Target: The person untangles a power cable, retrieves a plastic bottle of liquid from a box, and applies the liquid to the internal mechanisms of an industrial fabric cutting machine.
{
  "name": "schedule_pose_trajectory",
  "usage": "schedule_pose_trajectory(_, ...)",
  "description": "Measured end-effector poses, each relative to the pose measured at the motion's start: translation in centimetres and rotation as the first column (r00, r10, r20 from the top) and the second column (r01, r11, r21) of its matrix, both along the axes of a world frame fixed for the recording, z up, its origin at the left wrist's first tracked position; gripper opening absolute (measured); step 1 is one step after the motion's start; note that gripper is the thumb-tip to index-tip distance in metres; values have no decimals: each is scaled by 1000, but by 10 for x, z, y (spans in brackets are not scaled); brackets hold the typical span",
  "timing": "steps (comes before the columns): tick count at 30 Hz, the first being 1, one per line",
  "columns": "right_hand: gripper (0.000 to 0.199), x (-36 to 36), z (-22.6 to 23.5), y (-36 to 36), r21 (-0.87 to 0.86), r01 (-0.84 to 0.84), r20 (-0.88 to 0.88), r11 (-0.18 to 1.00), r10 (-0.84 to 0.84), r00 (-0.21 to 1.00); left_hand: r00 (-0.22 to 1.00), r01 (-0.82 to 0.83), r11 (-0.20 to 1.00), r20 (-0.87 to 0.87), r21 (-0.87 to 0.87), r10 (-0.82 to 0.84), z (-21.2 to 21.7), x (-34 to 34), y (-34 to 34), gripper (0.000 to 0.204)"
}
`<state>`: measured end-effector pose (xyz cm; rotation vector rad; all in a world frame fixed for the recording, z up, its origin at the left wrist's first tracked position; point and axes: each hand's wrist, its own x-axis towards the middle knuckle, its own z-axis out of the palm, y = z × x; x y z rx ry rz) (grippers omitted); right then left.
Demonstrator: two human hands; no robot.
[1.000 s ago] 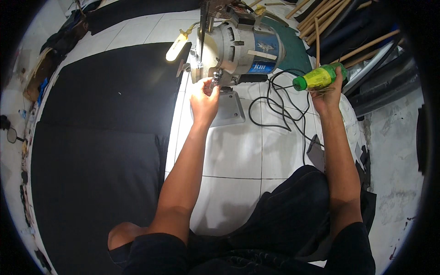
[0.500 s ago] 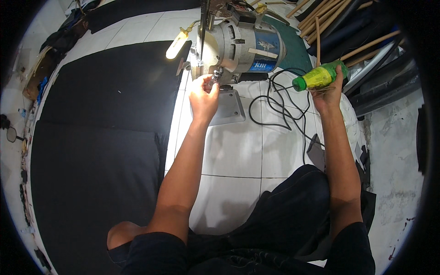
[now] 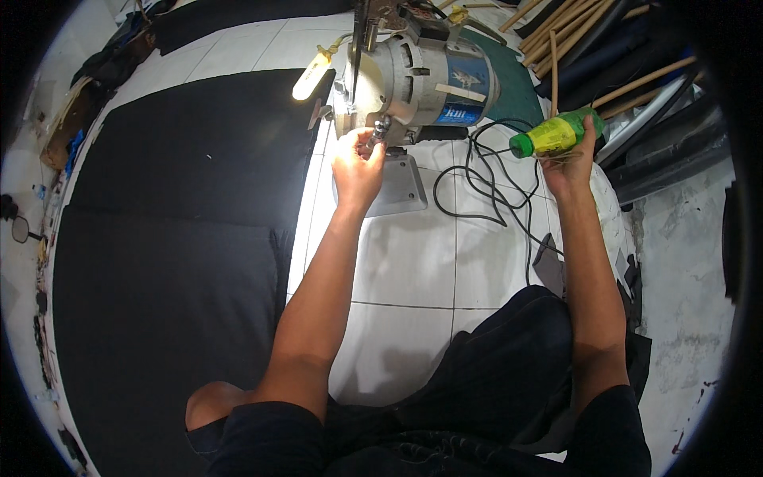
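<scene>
A grey and blue electric cloth-cutting machine (image 3: 425, 79) stands upright on its flat metal base plate (image 3: 401, 187) on the white tiled floor. My left hand (image 3: 358, 163) reaches up to the machine's lower front and pinches a small metal part there between its fingertips. A lit lamp (image 3: 311, 73) on the machine shines beside it. My right hand (image 3: 571, 163) is held out to the right, gripping a green plastic bottle (image 3: 556, 135) with a green cap, lying sideways in the hand.
A large sheet of black fabric (image 3: 175, 238) covers the floor to the left. The machine's black cable (image 3: 493, 187) loops over the tiles between my hands. Wooden sticks and dark rolls (image 3: 612, 56) lie at the upper right. My bent legs fill the bottom.
Almost nothing differs; my left hand stays at the machine's front and my right hand keeps the bottle in the same place.
</scene>
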<state>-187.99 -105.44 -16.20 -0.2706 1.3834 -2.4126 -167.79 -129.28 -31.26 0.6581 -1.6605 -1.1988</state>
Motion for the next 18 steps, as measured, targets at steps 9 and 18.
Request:
schedule_pose_trajectory(9,49,-10,-14,-2,-71,-88,149,994,98,984,1000,-27,999,-11,-30,27,4,0,-1,27)
schedule_pose_trajectory(18,32,1,-7,-13,-31,-21,313,999,30,949,999,-20,986,37,-163,27,1,5,-1,28)
